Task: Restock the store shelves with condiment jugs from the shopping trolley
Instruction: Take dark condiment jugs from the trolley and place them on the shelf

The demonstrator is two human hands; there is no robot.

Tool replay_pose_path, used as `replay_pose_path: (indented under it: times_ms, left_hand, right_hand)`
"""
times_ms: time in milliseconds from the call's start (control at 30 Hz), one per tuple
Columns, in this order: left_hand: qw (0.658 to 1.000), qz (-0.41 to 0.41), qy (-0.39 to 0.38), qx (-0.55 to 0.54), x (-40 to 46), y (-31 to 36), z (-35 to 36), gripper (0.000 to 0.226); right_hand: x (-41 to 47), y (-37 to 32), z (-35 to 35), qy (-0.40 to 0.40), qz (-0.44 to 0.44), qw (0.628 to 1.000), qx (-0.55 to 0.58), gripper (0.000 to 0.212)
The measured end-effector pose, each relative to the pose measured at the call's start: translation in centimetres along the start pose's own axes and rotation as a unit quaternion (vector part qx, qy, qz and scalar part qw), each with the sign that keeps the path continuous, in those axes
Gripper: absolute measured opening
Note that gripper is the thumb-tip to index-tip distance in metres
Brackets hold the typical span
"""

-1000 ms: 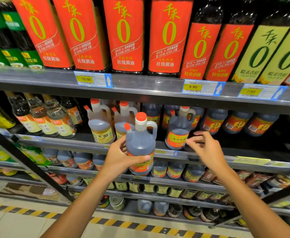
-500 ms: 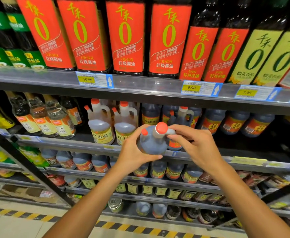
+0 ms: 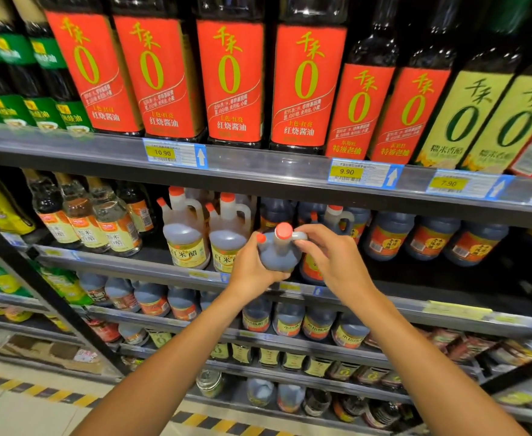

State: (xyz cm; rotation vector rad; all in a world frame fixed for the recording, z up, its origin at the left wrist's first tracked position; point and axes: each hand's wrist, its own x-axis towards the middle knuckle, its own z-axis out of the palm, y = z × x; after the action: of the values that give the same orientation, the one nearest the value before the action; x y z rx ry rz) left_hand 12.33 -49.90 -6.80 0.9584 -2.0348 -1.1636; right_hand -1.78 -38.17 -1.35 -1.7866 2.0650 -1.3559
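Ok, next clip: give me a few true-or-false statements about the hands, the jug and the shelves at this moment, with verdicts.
1. Both hands are on the dark jug. True: the left hand holds its body and the right hand has a grip at its handle.
2. The jug's cap is green. False: it is red.
3. The two pale jugs stand to the left of the held jug. True.
4. The price tag above those pale jugs reads 7.90. False: it reads 10.90.
5. The top shelf's red-labelled bottles lie on their sides. False: they stand upright.
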Motion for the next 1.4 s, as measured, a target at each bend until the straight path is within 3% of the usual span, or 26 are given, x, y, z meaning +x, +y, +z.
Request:
replay_pose_path:
  times_ms: [200, 333, 567, 700, 800, 933, 1033, 1133, 1267, 1400]
  left_hand:
    - [0.999, -0.041, -0.028, 0.001, 0.9, 0.4, 0.1, 0.073]
    - [0.997, -0.062, -0.042, 0.028, 1.6, 0.4, 0.2, 0.076]
    - [0.996, -0.092, -0.013, 0.0, 2.0, 0.2, 1.3, 0.067]
    - [0.997, -0.071, -0.002, -0.04, 1.2, -0.4, 1.8, 0.052]
    - [0.998, -0.045, 0.029, -0.041, 0.2, -1.5, 3.2, 0.057]
    - [0.992, -0.08, 0.098, 0.023, -1.8, -1.4, 5.4, 0.103]
    - [0.981, -0.061, 0.178, 0.045, -1.7, -0.7, 6.6, 0.099]
    - [0.975, -0.087, 0.197, 0.057, -1.3, -0.6, 7.0, 0.093]
    - [0.976, -0.084, 0.19, 0.063, -1.6, -1.7, 7.0, 0.091]
    - [0.975, -0.092, 0.188, 0.072, -1.6, -2.1, 7.2, 0.09]
  right_hand:
    - [1.0, 0.4, 1.0, 0.038, 0.048, 0.998, 0.033, 0.021]
    - [-0.2, 0.3, 1.2, 0.051, 0.084, 0.991, 0.087, 0.039]
    - [-4.3, 1.9, -1.1, 0.2, 0.009, 0.971, 0.131, 0.03]
    - [-5.5, 4.4, -1.5, 0.222, 0.047, 0.961, 0.157, 0.036]
    - [-5.6, 6.1, -1.2, 0.189, 0.113, 0.961, 0.166, 0.05]
    - [-4.8, 8.0, -0.3, 0.059, 0.2, 0.971, 0.115, 0.082]
    - [-3.6, 9.2, 0.5, -0.005, 0.226, 0.972, 0.065, 0.075]
    - [-2.9, 10.0, 0.8, -0.005, 0.233, 0.972, 0.04, 0.068]
    - [-3.0, 9.5, 1.3, 0.038, 0.257, 0.966, -0.005, 0.082]
    - [-3.6, 9.0, 1.5, 0.059, 0.252, 0.966, 0.007, 0.084]
